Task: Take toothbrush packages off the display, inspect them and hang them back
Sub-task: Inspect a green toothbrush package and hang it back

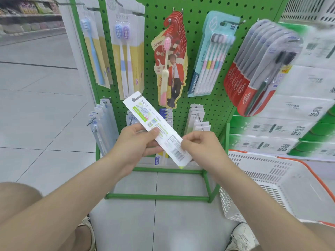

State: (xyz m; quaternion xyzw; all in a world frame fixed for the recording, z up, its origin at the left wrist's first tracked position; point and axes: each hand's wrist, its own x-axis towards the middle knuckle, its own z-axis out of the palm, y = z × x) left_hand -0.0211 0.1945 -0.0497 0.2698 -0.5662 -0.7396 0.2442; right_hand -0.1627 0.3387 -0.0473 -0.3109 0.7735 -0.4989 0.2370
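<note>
Grip on the toothbrush package [143, 110] is shared: left hand [132, 143] mid-length, right hand [201, 145] at five o'clock; hanging hole [134, 99] toward eleven.

Pale glossy floor tiles [45, 109] are being lit evenly, with dark joints being shown between them. At ten o'clock, stocked aisle shelves [29, 13] are being seen blurred in the distance. At three o'clock, white and green wrapped packs [282, 127] are being kept stacked. At four o'clock, a white slotted basket [272, 180] with an orange rim is being rested on the floor.
</note>
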